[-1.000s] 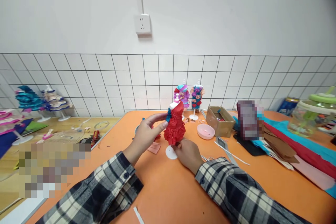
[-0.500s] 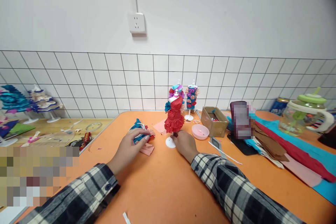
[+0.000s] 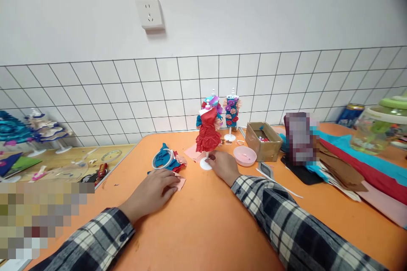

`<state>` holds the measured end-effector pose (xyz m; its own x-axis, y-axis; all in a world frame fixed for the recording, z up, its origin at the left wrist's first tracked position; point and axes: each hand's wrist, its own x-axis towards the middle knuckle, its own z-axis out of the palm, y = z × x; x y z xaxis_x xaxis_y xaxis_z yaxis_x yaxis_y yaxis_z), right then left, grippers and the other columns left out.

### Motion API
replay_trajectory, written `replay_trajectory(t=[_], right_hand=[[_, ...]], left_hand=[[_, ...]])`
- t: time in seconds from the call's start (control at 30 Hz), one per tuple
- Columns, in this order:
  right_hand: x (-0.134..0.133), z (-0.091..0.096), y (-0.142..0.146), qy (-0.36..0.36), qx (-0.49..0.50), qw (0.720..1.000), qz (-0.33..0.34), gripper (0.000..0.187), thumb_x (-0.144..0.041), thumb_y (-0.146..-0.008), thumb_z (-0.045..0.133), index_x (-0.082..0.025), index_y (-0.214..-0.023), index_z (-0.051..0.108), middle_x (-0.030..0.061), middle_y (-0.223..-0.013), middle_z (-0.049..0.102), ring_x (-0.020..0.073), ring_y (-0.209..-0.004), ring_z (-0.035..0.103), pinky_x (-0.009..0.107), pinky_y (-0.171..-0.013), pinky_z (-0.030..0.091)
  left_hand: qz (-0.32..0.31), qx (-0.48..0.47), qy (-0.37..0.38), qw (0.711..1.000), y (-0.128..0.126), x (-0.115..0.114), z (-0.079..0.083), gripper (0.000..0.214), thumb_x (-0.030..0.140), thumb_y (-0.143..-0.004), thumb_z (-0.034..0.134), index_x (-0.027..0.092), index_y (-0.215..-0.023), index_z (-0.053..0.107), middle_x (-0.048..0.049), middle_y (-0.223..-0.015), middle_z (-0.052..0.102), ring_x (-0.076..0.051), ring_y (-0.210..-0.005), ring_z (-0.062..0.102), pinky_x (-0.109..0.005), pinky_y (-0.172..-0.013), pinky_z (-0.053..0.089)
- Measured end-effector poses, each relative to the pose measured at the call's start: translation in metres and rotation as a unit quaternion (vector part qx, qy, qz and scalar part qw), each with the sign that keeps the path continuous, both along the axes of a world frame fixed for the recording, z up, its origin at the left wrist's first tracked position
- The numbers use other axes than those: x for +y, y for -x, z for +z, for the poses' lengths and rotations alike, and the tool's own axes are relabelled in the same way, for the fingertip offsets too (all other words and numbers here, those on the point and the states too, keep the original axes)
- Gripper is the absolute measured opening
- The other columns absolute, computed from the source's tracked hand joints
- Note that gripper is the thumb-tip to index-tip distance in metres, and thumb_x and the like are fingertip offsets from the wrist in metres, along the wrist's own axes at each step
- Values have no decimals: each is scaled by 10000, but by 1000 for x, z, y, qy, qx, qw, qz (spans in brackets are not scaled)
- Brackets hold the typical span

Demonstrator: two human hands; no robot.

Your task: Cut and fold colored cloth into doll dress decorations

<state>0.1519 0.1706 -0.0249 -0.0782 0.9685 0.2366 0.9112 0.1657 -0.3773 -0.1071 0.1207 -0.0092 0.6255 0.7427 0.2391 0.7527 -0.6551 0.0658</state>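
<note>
A small mannequin in a ruffled red dress [image 3: 208,130] stands upright on a white round-based stand [image 3: 205,164]. My right hand [image 3: 224,166] has its fingers closed at the stand's pole, just above the base; the fingertips are partly hidden. To the left, my left hand [image 3: 154,190] rests low with fingers stretched out, touching a pink piece of crepe-like material [image 3: 181,183] that it partly covers. Just beyond that hand lie a white ring-shaped roll [image 3: 154,161] and crumpled blue material [image 3: 163,150], with red scraps beside them.
Behind stand two more dressed mannequins, one in blue with flowers [image 3: 231,112]. Rightward are a pink bowl [image 3: 244,156], a cardboard box [image 3: 263,142], grey-handled scissors or clip [image 3: 266,170], a phone [image 3: 299,139], coloured sheets [image 3: 341,165] and a clear jug [image 3: 372,131]. Dressed mannequins [image 3: 47,129] stand far left.
My left hand has come down and back from the blue material onto the pink piece, uncovering the white ring. My right hand stays at the stand. The view has tilted slightly.
</note>
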Motion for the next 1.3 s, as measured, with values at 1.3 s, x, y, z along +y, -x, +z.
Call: replay_trajectory(t=[1.3], right_hand=[[-94,4,-102,13,-139,982,125,300,-263,-954,378,-234,-1071,654,81,-983,637,212,-983,553,312,-788,396]], left_hand=[[203,-156,-69,964,16,8,-5,578,267,-837,453,224,-1407,364,-57,-1085,654,-210,-869,615,-319,-740,490]])
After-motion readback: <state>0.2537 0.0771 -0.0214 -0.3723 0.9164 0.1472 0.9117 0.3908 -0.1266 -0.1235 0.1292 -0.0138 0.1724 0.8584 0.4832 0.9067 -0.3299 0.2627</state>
